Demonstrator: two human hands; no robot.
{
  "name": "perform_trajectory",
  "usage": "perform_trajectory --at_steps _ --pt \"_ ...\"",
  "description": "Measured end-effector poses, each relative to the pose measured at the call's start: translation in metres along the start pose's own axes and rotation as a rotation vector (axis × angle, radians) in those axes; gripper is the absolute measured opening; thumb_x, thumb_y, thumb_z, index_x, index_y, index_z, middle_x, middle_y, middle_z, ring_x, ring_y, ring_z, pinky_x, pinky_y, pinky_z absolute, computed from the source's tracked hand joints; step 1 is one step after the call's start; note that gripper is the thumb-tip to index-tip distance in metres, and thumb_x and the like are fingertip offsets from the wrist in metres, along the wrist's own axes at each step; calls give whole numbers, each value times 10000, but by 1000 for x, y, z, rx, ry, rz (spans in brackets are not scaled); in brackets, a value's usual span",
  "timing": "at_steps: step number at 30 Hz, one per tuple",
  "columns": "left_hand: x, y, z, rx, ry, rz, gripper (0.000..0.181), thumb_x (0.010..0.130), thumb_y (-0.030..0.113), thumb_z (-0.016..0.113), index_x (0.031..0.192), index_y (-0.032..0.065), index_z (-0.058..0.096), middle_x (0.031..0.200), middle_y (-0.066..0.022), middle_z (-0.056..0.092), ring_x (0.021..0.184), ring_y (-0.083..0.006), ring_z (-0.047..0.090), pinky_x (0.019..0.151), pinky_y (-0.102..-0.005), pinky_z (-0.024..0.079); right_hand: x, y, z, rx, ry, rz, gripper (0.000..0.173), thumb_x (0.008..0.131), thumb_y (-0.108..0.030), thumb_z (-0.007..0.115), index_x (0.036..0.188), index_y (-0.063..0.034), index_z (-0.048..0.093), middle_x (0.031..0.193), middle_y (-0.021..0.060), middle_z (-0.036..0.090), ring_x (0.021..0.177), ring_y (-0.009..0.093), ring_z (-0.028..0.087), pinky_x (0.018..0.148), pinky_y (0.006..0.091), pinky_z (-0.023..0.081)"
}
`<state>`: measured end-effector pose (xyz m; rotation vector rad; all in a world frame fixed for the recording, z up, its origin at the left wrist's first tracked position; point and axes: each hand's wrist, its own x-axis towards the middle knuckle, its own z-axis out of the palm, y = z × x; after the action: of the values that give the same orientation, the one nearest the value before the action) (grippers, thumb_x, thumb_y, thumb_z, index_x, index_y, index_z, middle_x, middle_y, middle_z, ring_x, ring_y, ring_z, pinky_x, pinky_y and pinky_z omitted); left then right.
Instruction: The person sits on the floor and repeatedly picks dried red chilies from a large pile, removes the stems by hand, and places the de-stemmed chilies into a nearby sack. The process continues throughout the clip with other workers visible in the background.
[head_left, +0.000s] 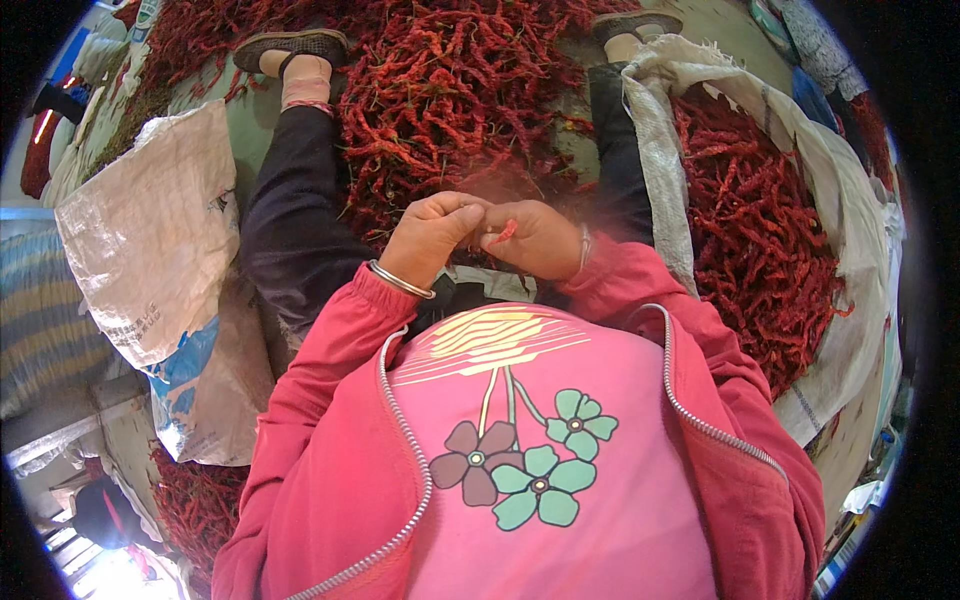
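Note:
My left hand and my right hand meet above my lap, their fingertips together. A dried red chili pepper shows at the fingers of my right hand, which are closed on it. The fingers of my left hand are pinched together beside it; whether they hold part of a pepper is hidden. Just beyond both hands, between my outstretched legs, lies a large heap of dried red chili peppers, some with stems.
To the right stands an open white woven sack with many red chilies inside. A whitish woven sack lies at the left, near a striped cloth. More chilies lie at the lower left.

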<state>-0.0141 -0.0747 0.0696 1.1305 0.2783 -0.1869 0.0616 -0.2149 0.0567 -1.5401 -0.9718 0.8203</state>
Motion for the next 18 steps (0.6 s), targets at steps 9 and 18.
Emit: perform_trajectory --at_steps 9,18 --pt "-4 1 17 445 167 412 157 778 138 461 756 10 550 609 -20 506 538 -93 471 506 -190 369 3 8 -11 -2 174 100 94 721 -100 478 710 -22 530 615 60 517 553 108 452 530 253 382" --pt "48 1 -11 1824 40 488 274 661 125 515 933 89 513 953 -85 476 925 -257 428 736 -359 370 -6 37 -61 359 436 314 211 725 -207 483 612 -39 543 616 1 507 614 99 447 609 221 338"
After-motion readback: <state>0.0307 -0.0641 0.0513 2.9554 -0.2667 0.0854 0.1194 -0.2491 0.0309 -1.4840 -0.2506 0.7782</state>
